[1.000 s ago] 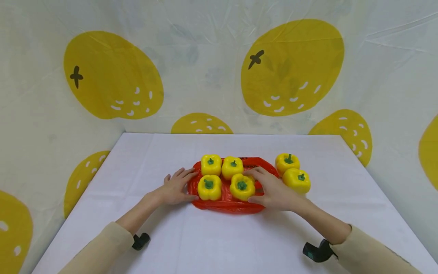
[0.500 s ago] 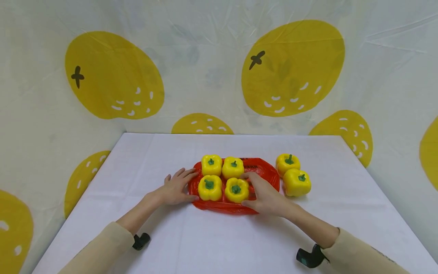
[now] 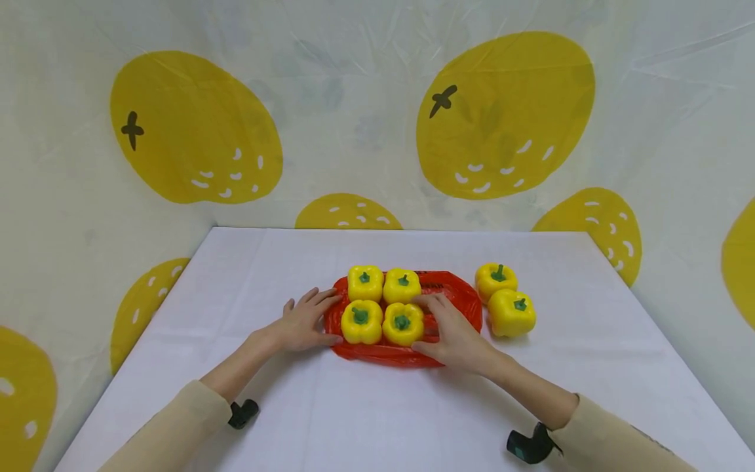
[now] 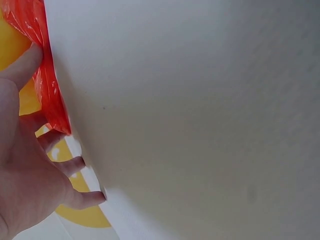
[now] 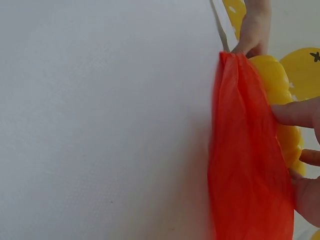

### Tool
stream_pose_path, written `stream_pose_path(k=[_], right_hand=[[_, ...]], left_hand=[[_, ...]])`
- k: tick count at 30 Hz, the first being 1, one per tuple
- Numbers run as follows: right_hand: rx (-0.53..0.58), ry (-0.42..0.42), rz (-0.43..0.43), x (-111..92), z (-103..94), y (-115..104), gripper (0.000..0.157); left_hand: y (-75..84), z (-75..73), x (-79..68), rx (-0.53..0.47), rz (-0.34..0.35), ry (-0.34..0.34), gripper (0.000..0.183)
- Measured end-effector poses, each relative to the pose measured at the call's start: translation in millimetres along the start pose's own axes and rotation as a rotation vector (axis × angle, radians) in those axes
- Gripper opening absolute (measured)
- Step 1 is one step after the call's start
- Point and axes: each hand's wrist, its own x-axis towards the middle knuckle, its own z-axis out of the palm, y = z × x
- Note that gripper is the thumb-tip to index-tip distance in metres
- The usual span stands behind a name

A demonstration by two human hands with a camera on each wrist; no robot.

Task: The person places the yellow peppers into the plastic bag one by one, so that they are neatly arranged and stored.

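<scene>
Four-lobed yellow bell peppers with green stems lie in a two-by-two group on a flattened red plastic bag. My right hand holds the front right bell pepper from its right side, thumb in front and fingers behind. That pepper sits beside the front left bell pepper. Behind them are the back left bell pepper and the back right bell pepper. My left hand rests at the bag's left edge with fingers spread; in the left wrist view its thumb touches the red plastic.
Two more yellow bell peppers, one farther back and one nearer, lie right of the bag on the white tablecloth. A curtain printed with big yellow fruit hangs behind and along the sides.
My right hand has moved left, taking the front right bell pepper with it toward the front left one. The left hand has stayed in place.
</scene>
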Motion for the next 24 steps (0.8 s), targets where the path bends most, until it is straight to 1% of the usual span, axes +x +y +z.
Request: stream_pose_path(k=[5,9,14,17,20,24], right_hand=[[-0.006,-0.017,0.010,-1,-11.5,2,0.075],[-0.026,-0.021,-0.009,-2,-29.8,0,0.067],[-0.053,0.033,-0.049,-7,-54.8,1,0.049],[-0.061,0.063,-0.035,-11,-70.3,3,0.040],[-0.078,0.089,-0.015,-14,-87.4,7,0.036],[-0.119,0.110,0.010,-21,-112.7,17,0.039]], left_hand=[[-1.7,0.9,1.1,0.017,-0.002,-0.011,0.091],[-2.6,1.5,1.8,0.023,-0.008,-0.020,0.091],[-2.7,1.1,0.8,0.021,-0.009,-0.024,0.091],[-2.2,0.9,-0.3,0.015,-0.002,-0.020,0.091],[-1.4,0.6,-1.3,0.012,0.002,-0.017,0.091],[-2.0,0.5,-1.5,0.008,0.011,-0.012,0.091]])
